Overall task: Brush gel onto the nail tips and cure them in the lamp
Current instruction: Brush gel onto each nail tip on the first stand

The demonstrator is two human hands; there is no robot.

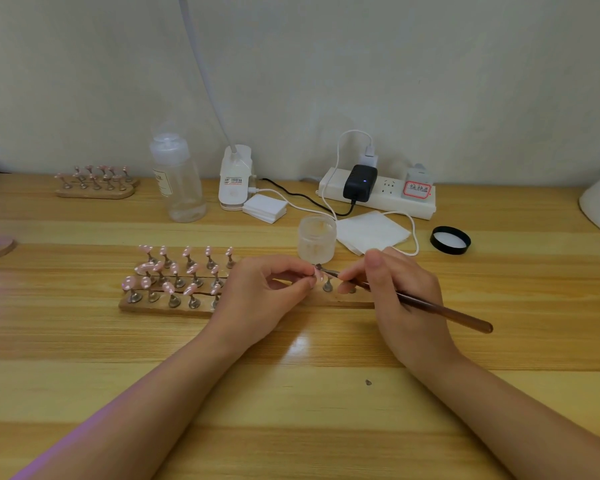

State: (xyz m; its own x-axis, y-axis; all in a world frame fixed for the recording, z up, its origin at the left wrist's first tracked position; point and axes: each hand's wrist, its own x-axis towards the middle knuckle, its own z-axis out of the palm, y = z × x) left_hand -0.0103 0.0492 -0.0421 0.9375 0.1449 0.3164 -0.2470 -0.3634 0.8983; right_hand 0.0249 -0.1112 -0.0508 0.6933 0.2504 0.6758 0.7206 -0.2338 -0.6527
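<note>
Stretching across the whole lower view, a pale wooden table (291, 393) with strong grain meets a plain off-white wall (326, 64) at the back. Along that wall stand a clear pump bottle (179, 178), a white clip-on lamp base (234, 178) with its neck rising out of view, and a white power strip (378, 194) carrying a black adapter (360, 181) with a small blue light.

Near the middle, a wooden stand (160, 306) holds rows of pink nail tips (167, 271) on metal stems. The left hand (257, 289) curls its fingers and pinches one nail tip (315, 271) between thumb and forefinger, just above the stand's right end. The right hand (392, 289) pinches a brown-handled brush (430, 308) like a pen, its bristle end touching that tip. A frosted gel jar (317, 240) sits open just behind the hands, its black lid (450, 240) well to the right, with folded white wipes (371, 232) between them.

A red-bordered label (417, 189) on a plug in the strip bears handwritten characters too small to read; the bottle's label (162, 183) is likewise illegible.
</note>
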